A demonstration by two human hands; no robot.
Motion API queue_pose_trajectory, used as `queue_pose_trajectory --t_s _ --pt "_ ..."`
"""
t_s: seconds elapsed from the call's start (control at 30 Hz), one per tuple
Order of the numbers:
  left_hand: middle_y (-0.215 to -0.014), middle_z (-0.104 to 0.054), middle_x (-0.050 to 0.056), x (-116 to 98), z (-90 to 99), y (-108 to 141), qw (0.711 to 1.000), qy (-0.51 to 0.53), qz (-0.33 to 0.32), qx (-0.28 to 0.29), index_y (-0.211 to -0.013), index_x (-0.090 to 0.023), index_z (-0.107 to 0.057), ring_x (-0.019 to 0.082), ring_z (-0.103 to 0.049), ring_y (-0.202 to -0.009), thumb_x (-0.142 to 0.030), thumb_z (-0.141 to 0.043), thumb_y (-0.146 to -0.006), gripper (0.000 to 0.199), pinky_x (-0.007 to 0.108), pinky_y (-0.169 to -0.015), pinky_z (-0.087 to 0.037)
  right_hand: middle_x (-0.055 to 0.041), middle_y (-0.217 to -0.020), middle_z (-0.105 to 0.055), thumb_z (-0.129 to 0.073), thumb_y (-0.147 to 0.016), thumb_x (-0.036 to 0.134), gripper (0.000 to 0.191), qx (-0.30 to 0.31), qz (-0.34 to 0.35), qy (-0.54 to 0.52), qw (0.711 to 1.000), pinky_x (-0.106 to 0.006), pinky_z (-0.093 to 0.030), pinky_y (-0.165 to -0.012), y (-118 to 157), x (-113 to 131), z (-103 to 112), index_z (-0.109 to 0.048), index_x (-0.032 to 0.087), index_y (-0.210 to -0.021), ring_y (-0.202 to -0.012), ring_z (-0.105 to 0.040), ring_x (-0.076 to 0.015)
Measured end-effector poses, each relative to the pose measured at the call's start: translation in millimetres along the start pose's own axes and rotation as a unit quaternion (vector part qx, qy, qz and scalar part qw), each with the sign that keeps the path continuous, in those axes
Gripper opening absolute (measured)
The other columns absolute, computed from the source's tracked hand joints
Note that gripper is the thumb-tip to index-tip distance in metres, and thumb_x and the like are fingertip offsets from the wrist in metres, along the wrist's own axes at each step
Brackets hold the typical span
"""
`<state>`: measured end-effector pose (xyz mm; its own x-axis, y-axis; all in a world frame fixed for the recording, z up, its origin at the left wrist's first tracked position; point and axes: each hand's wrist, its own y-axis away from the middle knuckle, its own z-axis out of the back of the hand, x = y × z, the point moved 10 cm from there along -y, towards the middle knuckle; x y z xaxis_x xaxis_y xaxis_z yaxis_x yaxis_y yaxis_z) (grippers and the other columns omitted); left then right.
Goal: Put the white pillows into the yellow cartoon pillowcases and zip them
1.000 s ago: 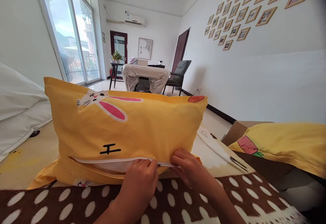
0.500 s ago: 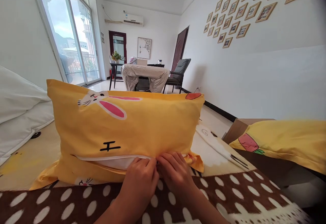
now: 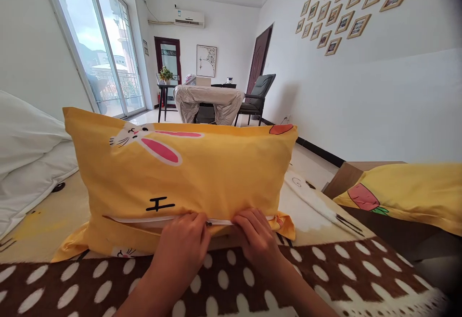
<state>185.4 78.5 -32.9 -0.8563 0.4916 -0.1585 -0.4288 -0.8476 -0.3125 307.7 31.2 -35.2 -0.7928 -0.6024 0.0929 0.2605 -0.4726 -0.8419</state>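
A yellow pillowcase point(image 3: 224, 168) with a rabbit print stands propped up in front of me, filled out like a pillow. A white zipper point(image 3: 222, 221) runs along its lower front. Left of my hands the zipper gapes and pale filling shows; between my hands it is closed. My left hand point(image 3: 186, 240) is closed in a pinch at the small dark zipper pull point(image 3: 208, 223). To its right, my right hand point(image 3: 258, 235) grips the pillowcase fabric along the closed stretch of the zipper, its fingertips partly hidden in the cloth.
Beneath lies a brown blanket point(image 3: 223, 278) with white spots. A white pillow or quilt point(image 3: 32, 148) is at the left. Another yellow pillow point(image 3: 415, 194) rests on a brown box point(image 3: 350, 175) at the right. Farther back stand a covered table point(image 3: 209, 95) and a black chair point(image 3: 258, 98).
My left hand has slid left along the zipper, and my right hand has shifted a little right. A closed stretch of zipper now shows between them. The view has turned slightly.
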Motion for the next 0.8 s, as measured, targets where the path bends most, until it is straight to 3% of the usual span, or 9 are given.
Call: queue_pose_trajectory --t_s 0.17,0.23,0.43,0.63,0.8 --pt "-0.07 -0.065 0.002 11.7 -0.1 -1.0 0.999 -0.02 0.023 0.033 -0.072 -0.02 -0.056 0.022 -0.063 -0.068 -0.013 -0.041 -0.088 0.022 0.029 -0.058 -0.033 -0.0053 -0.08 -0.059 -0.045 -0.088 0.006 0.016 -0.005 0.013 0.003 1.0 -0.032 -0.042 -0.069 -1.1 -1.8 0.3 -0.054 0.018 -0.09 -0.074 -0.05 -0.0171" --pt "-0.069 -0.065 0.002 11.9 -1.7 -2.3 0.999 -0.037 0.003 0.036 -0.072 -0.02 -0.055 0.021 -0.063 -0.064 -0.013 -0.04 -0.088 0.022 0.029 -0.055 -0.031 -0.0053 -0.08 -0.06 -0.046 -0.088 0.004 0.016 -0.007 0.017 0.005 1.0 -0.032 -0.042 -0.068 -1.7 -1.6 0.3 -0.054 0.018 -0.09 -0.073 -0.05 -0.0172" --pt "-0.063 -0.061 -0.001 18.4 5.8 5.7 0.995 0.019 -0.093 -0.032 -0.071 -0.02 -0.053 0.016 -0.059 -0.055 -0.012 -0.041 -0.086 0.021 0.027 -0.052 -0.032 -0.0049 -0.08 -0.06 -0.044 -0.086 0.004 0.019 -0.002 0.014 0.0 1.0 -0.032 -0.042 -0.068 0.5 0.4 -2.3 -0.054 0.018 -0.092 -0.074 -0.051 -0.0173" --pt "-0.063 -0.059 -0.002 22.2 2.5 21.5 0.982 0.083 -0.132 -0.102 -0.07 -0.021 -0.048 0.015 -0.057 -0.054 -0.012 -0.038 -0.085 0.021 0.027 -0.052 -0.036 -0.009 -0.095 -0.059 -0.042 -0.076 0.002 0.029 0.108 -0.043 0.022 0.993 -0.036 -0.045 -0.077 -27.0 8.4 -15.8 -0.057 0.017 -0.096 -0.088 -0.053 -0.0216" --pt "-0.063 -0.058 -0.002 24.4 11.4 25.5 0.974 0.091 -0.147 -0.146 -0.07 -0.021 -0.047 0.015 -0.056 -0.054 -0.009 -0.039 -0.084 0.019 0.028 -0.05 -0.036 -0.0033 -0.077 -0.06 -0.052 -0.081 0.005 0.016 0.298 -0.02 0.069 0.952 -0.03 -0.04 -0.067 -65.7 44.3 -55.3 -0.057 0.018 -0.074 -0.074 -0.055 -0.0175"
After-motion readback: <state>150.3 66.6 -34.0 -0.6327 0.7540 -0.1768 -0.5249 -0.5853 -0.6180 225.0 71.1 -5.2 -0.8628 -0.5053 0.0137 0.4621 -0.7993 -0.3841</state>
